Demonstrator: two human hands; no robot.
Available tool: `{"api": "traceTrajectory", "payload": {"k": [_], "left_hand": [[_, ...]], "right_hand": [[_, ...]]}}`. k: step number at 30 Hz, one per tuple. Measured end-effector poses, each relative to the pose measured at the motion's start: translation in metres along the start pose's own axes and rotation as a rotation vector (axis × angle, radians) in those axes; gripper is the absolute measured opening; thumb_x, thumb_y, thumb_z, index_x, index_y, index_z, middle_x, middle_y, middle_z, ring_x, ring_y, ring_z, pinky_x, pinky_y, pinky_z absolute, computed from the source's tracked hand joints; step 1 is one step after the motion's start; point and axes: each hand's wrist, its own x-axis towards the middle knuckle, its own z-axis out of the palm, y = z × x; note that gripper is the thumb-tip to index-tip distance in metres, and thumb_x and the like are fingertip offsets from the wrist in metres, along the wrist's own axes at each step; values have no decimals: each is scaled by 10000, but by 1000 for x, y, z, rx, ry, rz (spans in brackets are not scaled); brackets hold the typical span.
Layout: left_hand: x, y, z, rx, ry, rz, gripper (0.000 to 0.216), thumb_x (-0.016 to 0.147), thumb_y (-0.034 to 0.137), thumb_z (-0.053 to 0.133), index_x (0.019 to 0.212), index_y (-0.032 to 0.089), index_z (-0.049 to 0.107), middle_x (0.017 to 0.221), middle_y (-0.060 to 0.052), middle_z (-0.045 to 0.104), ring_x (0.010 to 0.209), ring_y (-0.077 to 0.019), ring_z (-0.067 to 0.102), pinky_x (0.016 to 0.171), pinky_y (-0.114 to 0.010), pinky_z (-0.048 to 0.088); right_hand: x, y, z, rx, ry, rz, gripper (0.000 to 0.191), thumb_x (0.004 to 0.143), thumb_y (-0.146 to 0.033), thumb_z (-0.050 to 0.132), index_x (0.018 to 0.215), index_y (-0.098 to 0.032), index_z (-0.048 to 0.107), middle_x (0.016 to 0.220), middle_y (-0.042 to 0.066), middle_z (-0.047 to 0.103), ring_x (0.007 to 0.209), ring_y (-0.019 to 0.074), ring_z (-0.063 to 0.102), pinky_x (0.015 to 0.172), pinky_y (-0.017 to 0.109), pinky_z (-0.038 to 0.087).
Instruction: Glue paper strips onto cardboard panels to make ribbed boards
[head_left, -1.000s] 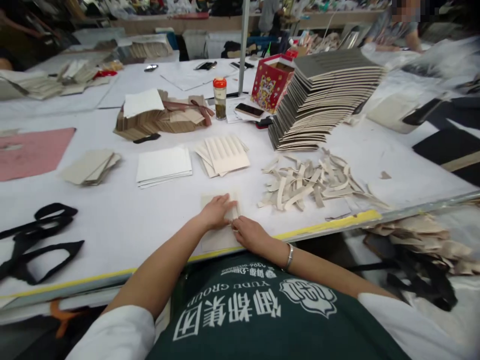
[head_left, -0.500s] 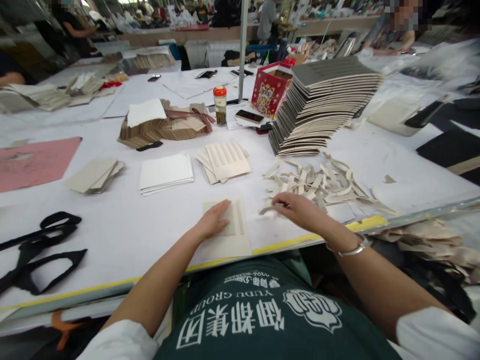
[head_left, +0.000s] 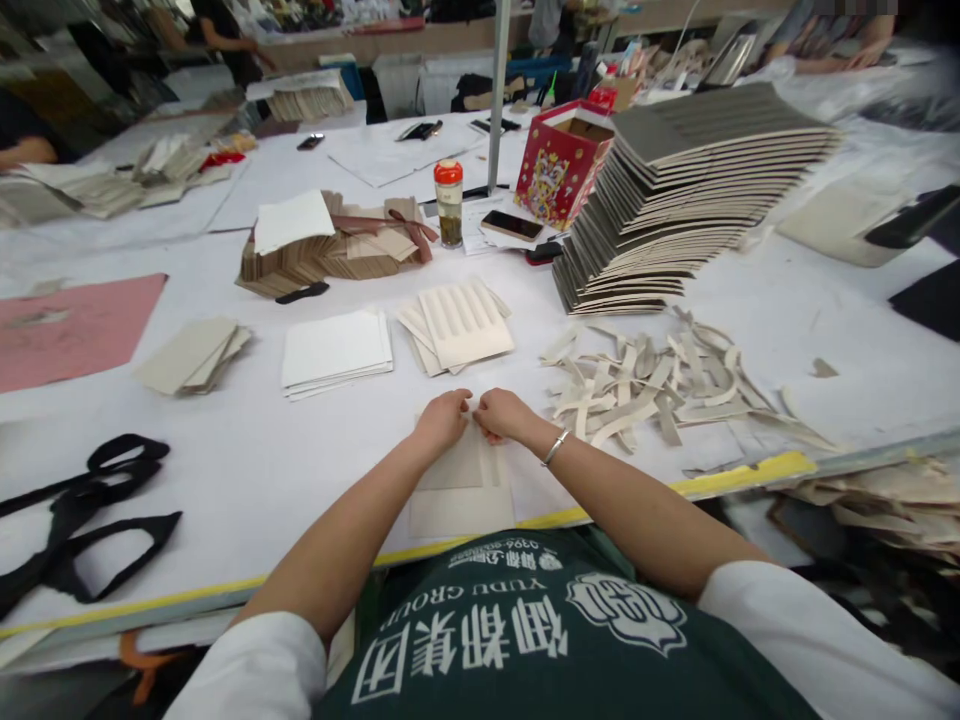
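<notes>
A beige panel (head_left: 459,512) lies flat at the table's front edge, with a smaller beige piece (head_left: 450,472) on it and a raised narrow band along its right side. Over the panel's far end, my left hand (head_left: 444,420) is closed with curled fingertips; what it grips is hidden. Close against it, my right hand (head_left: 504,414) pinches a thin beige strip, mostly covered by the fingers. To the right lies a loose heap of beige strips (head_left: 645,385). Just beyond my hands rests a small stack of ribbed beige panels (head_left: 466,325).
White sheets (head_left: 337,345) and beige pieces (head_left: 187,355) are stacked left of centre. Large black-handled scissors (head_left: 112,530) lie at the left. Farther back stand a leaning stack of grey boards (head_left: 675,200), a red box (head_left: 559,170), a lidded jar (head_left: 449,210) and a metal pole (head_left: 499,100).
My right hand has moved left from beside the strip heap to the panel, bringing a strip. My left hand has shifted to the panel's far end and curled its fingers.
</notes>
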Motion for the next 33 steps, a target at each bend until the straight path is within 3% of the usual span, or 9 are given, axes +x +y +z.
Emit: {"api": "traceTrajectory", "payload": {"k": [5, 11, 16, 22, 26, 28, 31, 33], "left_hand": [[12, -3, -5, -20, -46, -1, 374, 659, 62, 497, 1020, 157, 522, 873, -25, 643, 799, -153, 590, 728, -244, 434], [26, -7, -6, -9, -85, 10, 320, 676, 95, 504, 988, 161, 482, 746, -3, 644, 724, -156, 592, 643, -240, 414], [18, -10, -3, -80, -73, 89, 346, 693, 78, 472, 1023, 177, 450, 731, 18, 625, 696, -134, 582, 662, -241, 427], [-17, -28, 6, -283, 24, 70, 372, 717, 157, 527, 1070, 214, 425, 973, -12, 603, 871, -126, 576, 774, -270, 466], [-44, -32, 7, -105, 4, 173, 316, 668, 201, 621, 961, 182, 503, 1198, -83, 503, 1092, -194, 470, 931, -338, 387], [-50, -29, 6, 2, -41, 229, 299, 649, 209, 651, 913, 167, 518, 1273, -106, 442, 1156, -218, 408, 977, -350, 336], [-52, -23, 2, 92, -69, 241, 319, 651, 228, 662, 927, 158, 519, 1275, -114, 443, 1148, -227, 410, 981, -357, 324], [-52, -21, 2, 137, -71, 221, 362, 643, 257, 675, 954, 152, 522, 1267, -116, 454, 1136, -241, 417, 980, -365, 321]], "right_hand": [[-1, -2, -6, 177, -108, 97, 220, 761, -211, 447, 638, -96, 588, 718, 147, 675, 481, 147, 608, 432, 222, 471], [9, -4, -5, 137, -73, 125, 187, 724, -196, 489, 602, -99, 593, 656, 130, 672, 435, 144, 594, 413, 224, 473], [10, -3, -2, 126, -74, 147, 188, 734, -208, 495, 640, -95, 612, 664, 132, 673, 457, 148, 603, 421, 216, 469], [4, -1, 2, 95, -44, 92, 215, 741, -214, 454, 671, -100, 623, 683, 134, 675, 473, 150, 606, 429, 218, 454], [-2, -4, 0, -61, -26, 31, 225, 764, -201, 434, 695, -105, 625, 689, 117, 672, 532, 139, 611, 491, 205, 445], [-7, -8, -2, -209, 64, -28, 211, 774, -198, 435, 781, -106, 625, 760, 122, 670, 661, 161, 624, 586, 224, 444], [-13, -16, 0, -368, 234, -171, 276, 761, -222, 472, 1003, -130, 568, 923, 119, 645, 866, 202, 588, 706, 269, 413], [-13, -19, 3, -409, 240, -259, 317, 743, -209, 485, 1048, -151, 544, 960, 103, 631, 898, 201, 570, 724, 272, 394]]}}
